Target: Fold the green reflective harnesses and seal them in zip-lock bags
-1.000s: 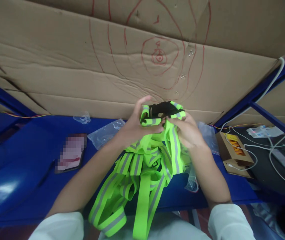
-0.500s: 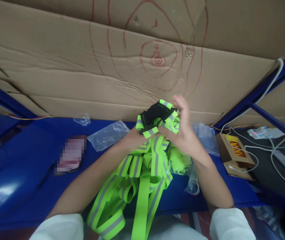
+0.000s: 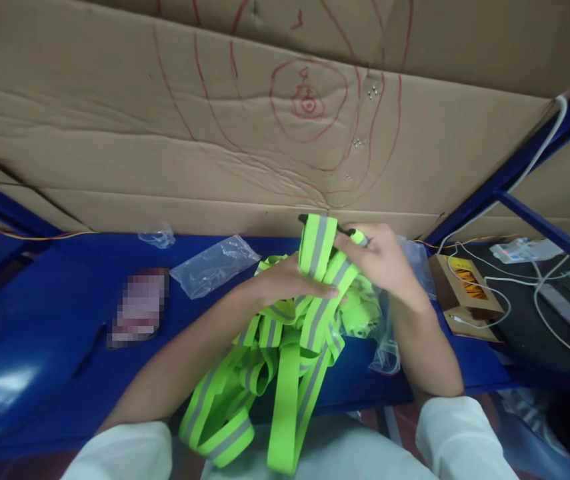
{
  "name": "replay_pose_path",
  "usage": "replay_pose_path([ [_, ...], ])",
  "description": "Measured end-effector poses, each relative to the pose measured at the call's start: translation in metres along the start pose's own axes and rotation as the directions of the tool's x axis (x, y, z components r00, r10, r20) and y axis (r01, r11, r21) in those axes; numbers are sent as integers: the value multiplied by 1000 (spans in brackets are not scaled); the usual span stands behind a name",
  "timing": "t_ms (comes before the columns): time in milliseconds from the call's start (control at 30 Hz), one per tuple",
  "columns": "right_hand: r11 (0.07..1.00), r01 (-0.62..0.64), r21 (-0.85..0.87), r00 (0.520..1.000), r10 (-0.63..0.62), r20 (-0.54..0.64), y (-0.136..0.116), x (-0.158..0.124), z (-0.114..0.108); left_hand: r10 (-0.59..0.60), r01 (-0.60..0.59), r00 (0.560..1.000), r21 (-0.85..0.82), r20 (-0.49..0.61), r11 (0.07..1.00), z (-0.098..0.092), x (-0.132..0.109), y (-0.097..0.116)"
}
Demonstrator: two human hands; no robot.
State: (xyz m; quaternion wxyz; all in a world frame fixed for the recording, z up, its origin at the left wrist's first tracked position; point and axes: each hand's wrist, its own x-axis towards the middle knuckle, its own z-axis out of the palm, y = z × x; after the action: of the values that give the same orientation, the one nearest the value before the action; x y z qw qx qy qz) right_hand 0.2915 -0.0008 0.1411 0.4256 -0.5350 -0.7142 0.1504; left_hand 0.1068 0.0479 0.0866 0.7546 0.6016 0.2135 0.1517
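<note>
A bundle of neon green straps with grey reflective stripes (image 3: 285,347) hangs from my hands down to my lap. My left hand (image 3: 285,283) lies across the straps with its fingers pressed flat on them, holding them. My right hand (image 3: 382,263) is closed round the folded upper end of the straps, where a bit of black shows at the top (image 3: 305,219). Both hands are over the blue table (image 3: 55,333), close to the cardboard wall.
A cardboard sheet with red circles (image 3: 285,120) stands behind the table. Clear plastic bags (image 3: 215,265) lie at the back, a blurred flat item (image 3: 139,307) at the left. A small cardboard box (image 3: 467,293), white cables (image 3: 529,280) and blue frame bars are at the right.
The black part that was on top is now folded behind the green strap. My right hand closed round the upper end and my left hand slid flat over the straps.
</note>
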Motion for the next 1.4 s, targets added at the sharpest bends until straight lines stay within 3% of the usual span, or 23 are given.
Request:
replay_pose_path([
  [67,965,-106,239,994,100,36,2,2,-4,40,-38,999,105,-24,994,0,-3,0],
  [133,875,-227,428,974,193,123,5,3,-4,133,-118,990,224,-54,967,-2,-8,2],
  [200,822,-284,495,957,210,200,8,6,1,222,-192,973,320,-57,928,-5,-13,5],
  [267,891,-185,414,980,137,144,8,6,6,272,-229,960,372,-66,899,-9,-17,8],
  [333,978,-4,206,1000,9,-22,5,4,7,308,-248,946,383,-104,890,-13,-19,11],
  [400,994,108,-9,992,-109,-63,-1,-1,4,329,-269,938,369,-112,890,-16,-19,14],
  [533,953,256,-164,942,-207,263,-9,-9,1,359,-340,933,397,29,852,-17,-16,19],
  [633,950,290,-116,916,-240,322,-8,-7,6,399,-366,916,449,22,815,-18,-13,20],
  [733,967,235,-98,949,-207,236,-7,-4,8,302,-260,953,407,-41,876,-21,-11,17],
  [800,976,169,-138,982,-156,102,-8,-3,7,140,-151,988,240,61,959,-23,-8,14],
  [867,976,112,-187,992,-122,-39,-11,-5,6,38,-51,976,56,213,997,-22,-4,8],
  [900,975,97,-202,989,-118,-94,-12,-6,5,28,-29,971,4,238,1000,-21,-1,5],
  [1000,986,70,-151,983,-94,-160,-14,-7,0,55,-60,995,59,78,996,-17,5,-1],
  [1067,999,37,-24,989,-40,-145,-14,-6,-3,77,-69,996,182,-40,981,-18,6,-2],
  [1133,981,-49,186,997,59,-48,-11,-4,-7,93,-66,993,310,-73,948,-19,3,1],
  [1233,819,-285,499,955,196,224,-1,1,-6,187,-142,980,435,-63,889,-21,-4,7],
  [1300,738,-386,553,914,224,338,8,6,0,264,-221,964,466,-28,856,-20,-9,11],
  [1333,761,-376,529,918,227,325,13,8,4,282,-248,959,465,-2,849,-20,-10,12],
  [1400,880,-250,404,966,197,167,19,11,11,272,-265,961,442,50,857,-21,-13,16],
])
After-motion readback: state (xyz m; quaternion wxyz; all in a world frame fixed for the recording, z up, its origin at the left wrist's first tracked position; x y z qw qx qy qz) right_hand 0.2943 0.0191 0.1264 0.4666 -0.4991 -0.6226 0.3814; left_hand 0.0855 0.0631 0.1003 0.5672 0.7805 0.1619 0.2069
